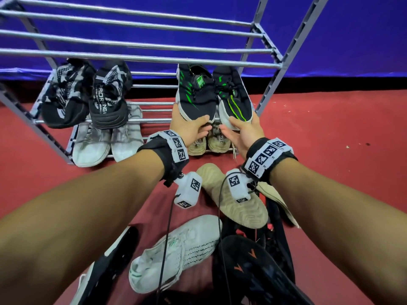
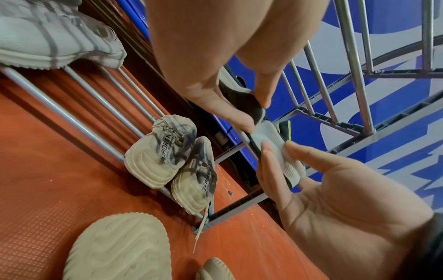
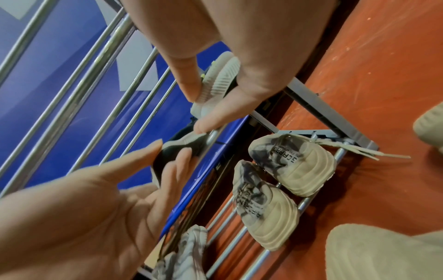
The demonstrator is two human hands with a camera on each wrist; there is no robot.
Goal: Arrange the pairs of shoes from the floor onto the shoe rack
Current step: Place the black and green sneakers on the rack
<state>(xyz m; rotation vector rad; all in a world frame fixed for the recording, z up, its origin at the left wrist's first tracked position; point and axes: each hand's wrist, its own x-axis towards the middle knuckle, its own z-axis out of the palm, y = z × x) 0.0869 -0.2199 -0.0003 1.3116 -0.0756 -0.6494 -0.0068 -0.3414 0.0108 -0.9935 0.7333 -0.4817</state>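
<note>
A pair of black shoes with green stripes stands on the middle shelf of the grey metal shoe rack (image 1: 154,60), toes to the back. My left hand (image 1: 204,126) pinches the heel of the left black-green shoe (image 1: 195,93), thumb on top and fingers under the sole. My right hand (image 1: 231,126) pinches the white heel of the right black-green shoe (image 1: 233,95). In the left wrist view my left hand (image 2: 256,115) holds the dark heel (image 2: 242,98). In the right wrist view my right hand (image 3: 199,111) grips the ribbed white sole (image 3: 220,79).
A black-and-grey pair (image 1: 88,95) fills the middle shelf's left side. The bottom shelf holds a light grey pair (image 1: 92,142) and a beige pair (image 1: 209,144). On the red floor lie a beige shoe (image 1: 237,205) sole up, a white shoe (image 1: 176,252) and black shoes (image 1: 248,265).
</note>
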